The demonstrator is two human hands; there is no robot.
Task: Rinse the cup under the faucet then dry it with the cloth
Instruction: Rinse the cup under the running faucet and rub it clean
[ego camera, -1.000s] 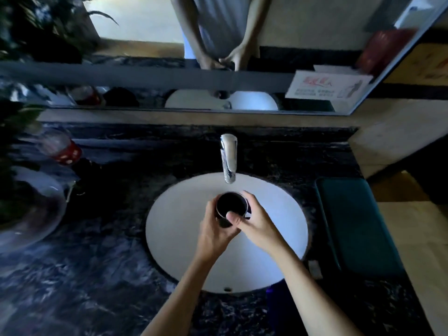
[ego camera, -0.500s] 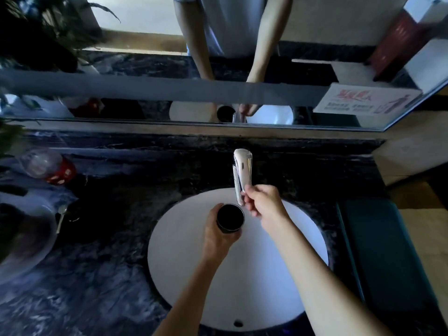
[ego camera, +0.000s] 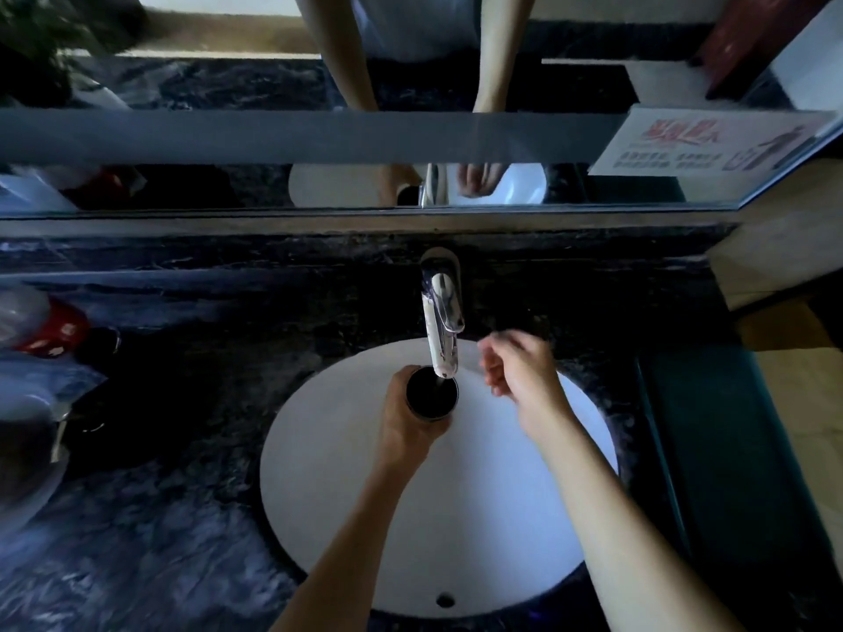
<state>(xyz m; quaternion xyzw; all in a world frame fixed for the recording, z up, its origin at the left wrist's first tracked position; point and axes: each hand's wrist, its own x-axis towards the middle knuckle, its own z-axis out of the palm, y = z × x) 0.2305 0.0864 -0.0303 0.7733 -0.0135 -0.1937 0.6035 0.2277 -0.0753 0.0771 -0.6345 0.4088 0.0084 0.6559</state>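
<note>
A small dark cup [ego camera: 431, 394] stands upright over the white sink basin [ego camera: 346, 494], directly under the spout of the chrome faucet [ego camera: 441, 330]. My left hand [ego camera: 403, 424] grips the cup from the left and below. A thin stream seems to fall from the spout into the cup. My right hand [ego camera: 517, 371] hovers to the right of the faucet, fingers loosely curled and apart, holding nothing. A dark green cloth [ego camera: 725, 449] lies flat on the counter to the right of the basin.
The black marbled counter [ego camera: 150, 540] surrounds the basin. At the far left lie a plastic bottle with a red label [ego camera: 50, 326], a clear bag and a glass bowl [ego camera: 23, 472]. A mirror [ego camera: 319, 184] with a grey band runs along the back.
My right hand left the cup, touched the faucet handle half a second ago, and has now come away to the right. The cup moved under the spout, held by my left hand alone.
</note>
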